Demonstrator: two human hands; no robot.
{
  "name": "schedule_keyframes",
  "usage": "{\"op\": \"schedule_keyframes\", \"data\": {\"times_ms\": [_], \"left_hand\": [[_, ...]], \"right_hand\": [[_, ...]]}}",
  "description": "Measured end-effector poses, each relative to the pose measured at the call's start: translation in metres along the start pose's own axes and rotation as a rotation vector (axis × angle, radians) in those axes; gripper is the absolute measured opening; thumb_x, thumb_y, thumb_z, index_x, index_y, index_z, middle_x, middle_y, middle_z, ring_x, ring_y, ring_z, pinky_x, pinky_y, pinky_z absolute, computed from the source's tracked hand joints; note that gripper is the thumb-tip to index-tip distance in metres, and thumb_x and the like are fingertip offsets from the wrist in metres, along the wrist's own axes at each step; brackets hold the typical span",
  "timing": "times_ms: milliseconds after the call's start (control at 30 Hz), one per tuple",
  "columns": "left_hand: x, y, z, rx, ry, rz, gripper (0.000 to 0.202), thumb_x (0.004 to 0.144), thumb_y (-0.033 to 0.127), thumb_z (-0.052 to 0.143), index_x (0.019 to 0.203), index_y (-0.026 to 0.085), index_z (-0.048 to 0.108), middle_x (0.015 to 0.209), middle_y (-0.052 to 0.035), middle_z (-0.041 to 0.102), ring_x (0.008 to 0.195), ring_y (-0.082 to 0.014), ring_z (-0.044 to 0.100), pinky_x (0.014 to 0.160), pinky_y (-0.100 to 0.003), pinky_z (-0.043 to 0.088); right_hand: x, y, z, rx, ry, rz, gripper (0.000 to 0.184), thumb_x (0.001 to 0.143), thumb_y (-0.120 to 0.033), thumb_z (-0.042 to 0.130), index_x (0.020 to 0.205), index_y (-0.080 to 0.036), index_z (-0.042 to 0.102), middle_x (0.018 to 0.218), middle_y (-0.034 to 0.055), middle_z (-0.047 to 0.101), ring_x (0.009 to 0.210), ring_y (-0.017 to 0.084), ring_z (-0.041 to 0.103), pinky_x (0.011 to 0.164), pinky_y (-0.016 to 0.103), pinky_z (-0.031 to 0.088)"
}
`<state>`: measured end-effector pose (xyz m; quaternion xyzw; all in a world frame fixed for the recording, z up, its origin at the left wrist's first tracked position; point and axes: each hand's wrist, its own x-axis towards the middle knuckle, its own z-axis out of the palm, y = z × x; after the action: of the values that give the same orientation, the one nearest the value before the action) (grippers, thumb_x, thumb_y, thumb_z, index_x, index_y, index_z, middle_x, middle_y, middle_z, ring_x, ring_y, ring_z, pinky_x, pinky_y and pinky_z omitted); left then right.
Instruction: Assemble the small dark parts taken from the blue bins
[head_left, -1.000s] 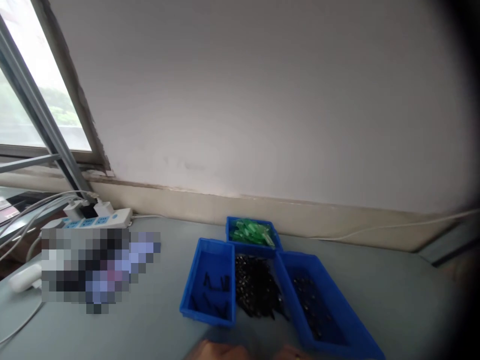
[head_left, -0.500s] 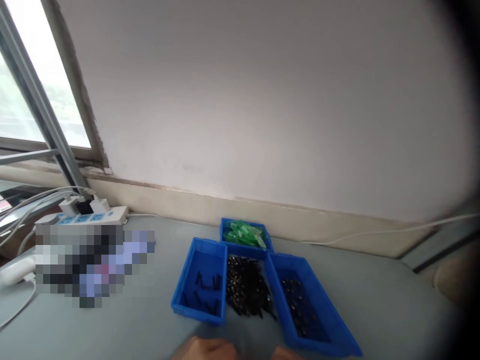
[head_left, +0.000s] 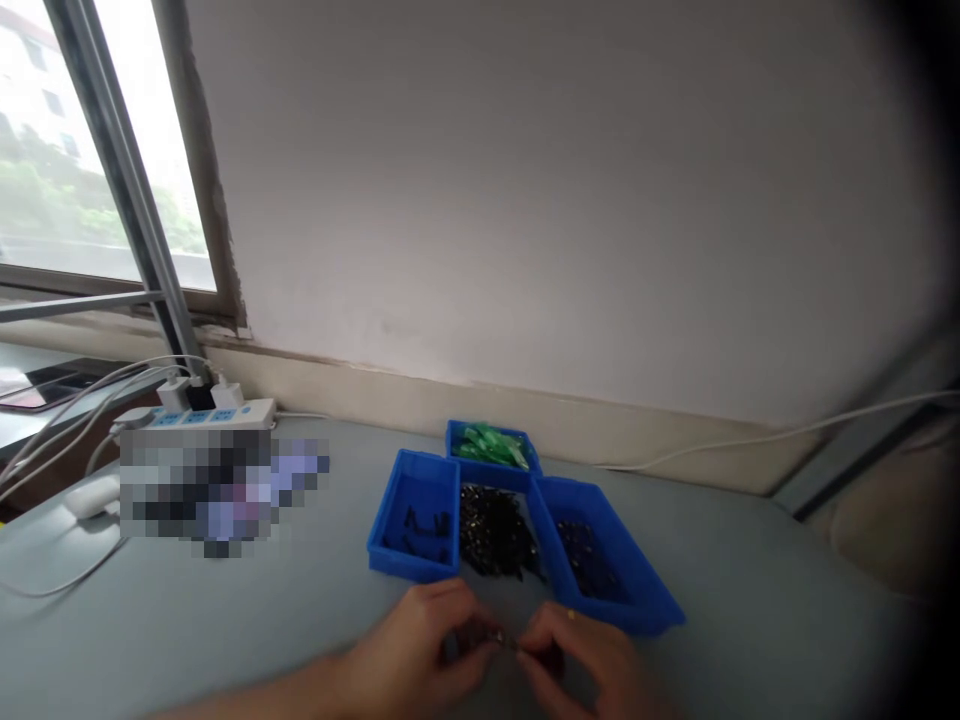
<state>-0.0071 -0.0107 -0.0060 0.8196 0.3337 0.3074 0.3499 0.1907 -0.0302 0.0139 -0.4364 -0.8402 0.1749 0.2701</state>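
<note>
My left hand (head_left: 424, 640) and my right hand (head_left: 589, 655) meet at the bottom of the view, fingers closed in a pinch. Between their fingertips is a small, dark, slim part (head_left: 505, 641), too small and blurred to name. Just beyond them lies a heap of small black, shiny pieces (head_left: 495, 535) on the table. A blue bin (head_left: 412, 575) left of the heap holds a few slim black pieces (head_left: 427, 522). To the right, a longer blue bin (head_left: 637, 540) contains several dark pieces (head_left: 585, 555).
Behind the heap, a small blue bin (head_left: 465, 469) holds green plastic-looking items (head_left: 491, 445). A white power strip (head_left: 259, 412) with plugs and cables stands at the back left, near a pixelated area. The wall (head_left: 525, 250) borders the grey table (head_left: 315, 560).
Both hands have come further into view, with the small dark part now visible between them. The camera view has shifted, so the bins appear higher and the window further right.
</note>
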Motion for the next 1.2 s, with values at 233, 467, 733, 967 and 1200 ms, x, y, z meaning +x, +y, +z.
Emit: {"op": "schedule_keyframes", "data": {"times_ms": [233, 467, 733, 967, 1200], "left_hand": [[0.000, 0.006, 0.004, -0.067, 0.055, -0.041, 0.007, 0.080, 0.016, 0.054, 0.085, 0.014, 0.060, 0.073, -0.0001, 0.058, 0.064, -0.0094, 0.053, 0.053, -0.015, 0.041], [0.002, 0.008, 0.003, 0.014, 0.002, 0.033, 0.011, 0.082, 0.016, 0.054, 0.090, 0.016, 0.063, 0.081, -0.0024, 0.057, 0.074, -0.0115, 0.055, 0.060, -0.017, 0.043], [0.002, 0.001, 0.000, 0.111, -0.018, -0.048, 0.012, 0.083, 0.021, 0.055, 0.092, 0.017, 0.063, 0.080, -0.0005, 0.063, 0.067, -0.0102, 0.056, 0.060, -0.017, 0.044], [0.000, -0.003, -0.002, 0.253, -0.048, 0.112, 0.019, 0.090, 0.028, 0.050, 0.096, 0.019, 0.066, 0.087, -0.0033, 0.065, 0.080, -0.0142, 0.060, 0.074, -0.021, 0.046], [0.001, 0.001, -0.005, 0.222, -0.053, 0.053, 0.021, 0.091, 0.025, 0.046, 0.094, 0.018, 0.066, 0.084, -0.0016, 0.066, 0.075, -0.0129, 0.061, 0.069, -0.019, 0.044]], "right_hand": [[0.001, -0.002, 0.004, 0.057, -0.073, 0.122, 0.018, 0.083, -0.025, 0.047, 0.067, -0.019, 0.055, 0.063, -0.0014, 0.060, 0.060, 0.012, 0.055, 0.059, 0.022, 0.041], [0.005, 0.000, 0.013, 0.027, -0.122, 0.236, 0.014, 0.077, -0.019, 0.051, 0.064, -0.018, 0.057, 0.064, -0.0016, 0.062, 0.062, 0.012, 0.055, 0.058, 0.021, 0.039], [0.007, -0.004, -0.001, 0.108, -0.204, 0.224, 0.011, 0.076, -0.021, 0.055, 0.076, -0.018, 0.066, 0.073, 0.0002, 0.066, 0.069, 0.015, 0.057, 0.063, 0.022, 0.041], [0.011, -0.005, -0.005, 0.149, -0.223, 0.206, 0.024, 0.084, -0.028, 0.048, 0.071, -0.016, 0.065, 0.064, -0.0010, 0.063, 0.060, 0.013, 0.053, 0.054, 0.022, 0.035], [0.012, -0.002, -0.007, 0.190, -0.216, 0.237, 0.018, 0.082, -0.023, 0.051, 0.076, -0.016, 0.066, 0.070, 0.0002, 0.066, 0.066, 0.014, 0.057, 0.058, 0.022, 0.038]]}}
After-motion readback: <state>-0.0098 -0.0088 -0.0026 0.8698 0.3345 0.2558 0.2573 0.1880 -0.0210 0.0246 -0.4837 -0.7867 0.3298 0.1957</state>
